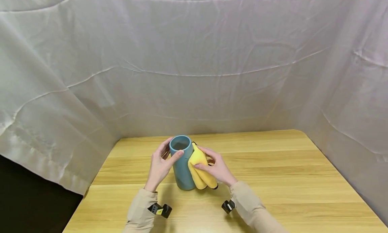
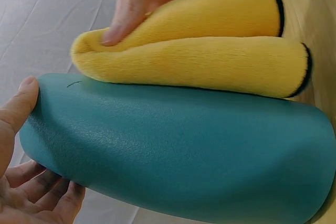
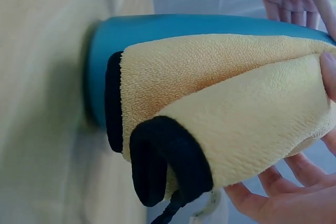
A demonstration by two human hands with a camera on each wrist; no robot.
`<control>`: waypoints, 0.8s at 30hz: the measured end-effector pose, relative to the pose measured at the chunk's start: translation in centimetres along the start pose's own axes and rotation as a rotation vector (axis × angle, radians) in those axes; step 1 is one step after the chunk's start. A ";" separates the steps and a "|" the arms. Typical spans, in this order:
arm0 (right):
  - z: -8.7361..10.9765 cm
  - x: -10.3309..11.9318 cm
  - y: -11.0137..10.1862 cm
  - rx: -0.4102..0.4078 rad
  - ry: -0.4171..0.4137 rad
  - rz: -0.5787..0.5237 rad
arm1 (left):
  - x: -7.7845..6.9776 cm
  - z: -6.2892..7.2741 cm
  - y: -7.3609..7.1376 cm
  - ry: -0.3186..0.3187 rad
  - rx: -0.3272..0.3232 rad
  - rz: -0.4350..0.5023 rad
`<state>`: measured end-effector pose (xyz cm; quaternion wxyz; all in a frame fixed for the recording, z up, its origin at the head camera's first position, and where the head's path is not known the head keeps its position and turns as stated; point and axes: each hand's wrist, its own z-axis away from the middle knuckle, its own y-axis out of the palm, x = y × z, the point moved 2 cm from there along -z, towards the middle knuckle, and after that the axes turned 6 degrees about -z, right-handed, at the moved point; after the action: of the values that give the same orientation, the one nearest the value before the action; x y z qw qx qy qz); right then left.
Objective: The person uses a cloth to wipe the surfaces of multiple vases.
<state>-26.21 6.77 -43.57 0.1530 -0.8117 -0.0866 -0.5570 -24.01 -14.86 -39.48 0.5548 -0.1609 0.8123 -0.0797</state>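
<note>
A tall blue-green vase with a round open top stands on the wooden table, leaning slightly. Around its upper part my left hand curls, thumb at the front of the rim and fingers behind. My right hand pinches a folded yellow cloth between thumb and fingers. That cloth has black edging and lies against the vase's right side. In the right wrist view, its folded layers and black-trimmed ends hang near the vase's base. The vase's far side is hidden.
The pale wooden table extends on both sides. Light grey curtains hang behind it and along the sides. A black area shows at the lower left. Small black devices are strapped at the wrists over beige sleeves.
</note>
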 end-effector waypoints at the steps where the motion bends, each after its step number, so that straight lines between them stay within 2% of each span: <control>1: -0.1 0.2 -0.1 0.001 -0.004 0.002 | 0.0 0.0 0.0 0.001 0.000 0.000; 11: -0.5 1.1 -0.2 0.002 -0.026 0.025 | -0.1 -0.1 0.1 0.011 0.001 -0.001; 14: -0.3 0.8 -0.2 0.000 -0.036 0.022 | -0.2 -0.1 0.1 0.009 0.000 0.004; 24: 0.9 -1.3 0.1 0.009 0.045 0.005 | 0.0 0.0 0.1 -0.003 -0.007 0.003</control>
<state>-25.87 6.98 -45.12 0.1601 -0.7986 -0.0835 -0.5741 -24.00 -14.79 -39.50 0.5557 -0.1616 0.8120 -0.0757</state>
